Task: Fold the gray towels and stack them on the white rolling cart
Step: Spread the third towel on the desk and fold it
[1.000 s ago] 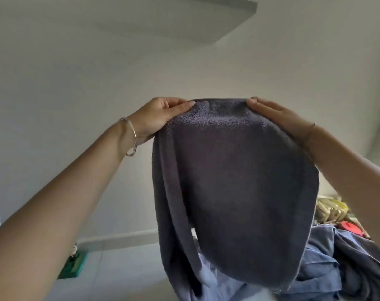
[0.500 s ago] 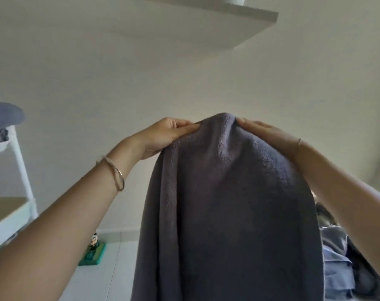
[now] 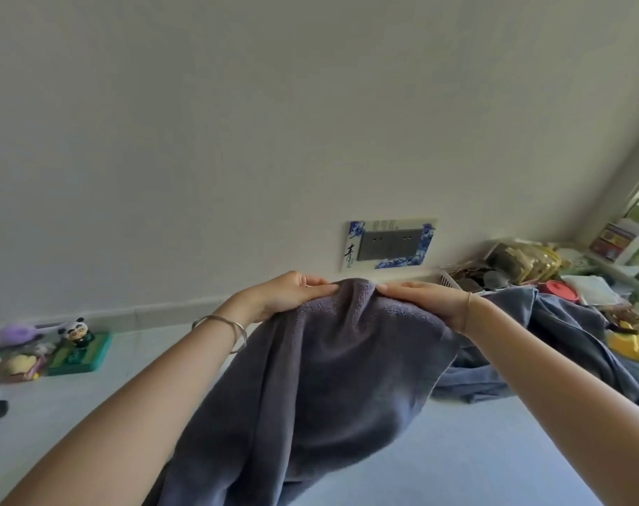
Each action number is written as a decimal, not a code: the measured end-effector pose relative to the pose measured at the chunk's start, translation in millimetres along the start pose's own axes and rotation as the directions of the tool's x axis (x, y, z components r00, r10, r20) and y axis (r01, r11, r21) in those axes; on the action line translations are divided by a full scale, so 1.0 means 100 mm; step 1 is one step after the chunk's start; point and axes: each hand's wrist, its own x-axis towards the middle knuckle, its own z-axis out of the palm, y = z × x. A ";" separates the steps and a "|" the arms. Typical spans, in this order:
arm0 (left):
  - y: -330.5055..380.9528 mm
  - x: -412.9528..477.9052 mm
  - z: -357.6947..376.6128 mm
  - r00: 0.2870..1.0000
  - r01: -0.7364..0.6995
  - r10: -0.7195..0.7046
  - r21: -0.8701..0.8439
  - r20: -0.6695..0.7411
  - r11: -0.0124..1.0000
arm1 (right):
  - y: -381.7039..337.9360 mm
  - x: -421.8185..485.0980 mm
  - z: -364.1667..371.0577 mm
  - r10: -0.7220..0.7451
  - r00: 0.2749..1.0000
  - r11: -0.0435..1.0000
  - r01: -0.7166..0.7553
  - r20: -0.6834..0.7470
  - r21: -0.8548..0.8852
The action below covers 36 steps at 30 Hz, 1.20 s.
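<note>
Hands have dropped and closed in over the last second: left hand [image 3: 288, 295] and right hand [image 3: 423, 299] nearly meet at 12 o'clock, fingers [image 3: 318, 289] pinching the towel [image 3: 339, 378] along its top edge (halved lengthwise, I reckon). It hangs dead centre, with the unfolded pile [image 3: 566, 341] at 3 o'clock.

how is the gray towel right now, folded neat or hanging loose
Hanging loose, not neatly folded: the left hand and right hand pinch the gray towel at its top edge, and it drapes down in creases.
</note>
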 end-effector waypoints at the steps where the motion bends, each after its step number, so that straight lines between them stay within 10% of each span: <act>1: -0.06 0.15 0.04 0.998 -0.003 0.005 0.036 -0.060 0.999 | 0.07 0.07 -0.07 0.014 0.999 1.000 -0.014 -0.038 0.018; 7: -0.84 0.85 0.36 0.857 0.277 -0.036 0.402 -0.514 0.873 | 1.02 0.71 -0.52 -0.005 0.839 0.973 -0.121 -0.543 -0.196; 13: -1.42 1.06 1.04 0.958 0.221 -0.057 0.596 -0.282 0.772 | 1.92 0.82 -0.43 0.200 0.847 0.877 -0.378 -0.492 -0.295; 21: -1.79 1.19 1.34 0.943 0.331 -0.214 0.652 -0.255 0.682 | 2.21 1.03 0.03 0.485 0.766 0.843 -0.537 -0.423 -0.006; 25: -1.72 1.22 1.37 0.935 0.337 -0.184 0.588 -0.305 0.735 | 2.09 1.02 0.10 0.209 0.827 0.971 -0.240 -0.522 0.009; 31: -1.47 1.35 1.37 0.947 0.240 -0.067 0.553 -0.315 0.798 | 1.56 0.61 -0.58 -0.301 0.710 0.954 0.226 -0.637 -0.199; 36: -1.23 1.52 1.52 0.960 0.164 0.016 0.608 -0.280 0.777 | 1.10 0.15 -1.56 -0.378 0.672 0.901 0.107 -0.637 -0.421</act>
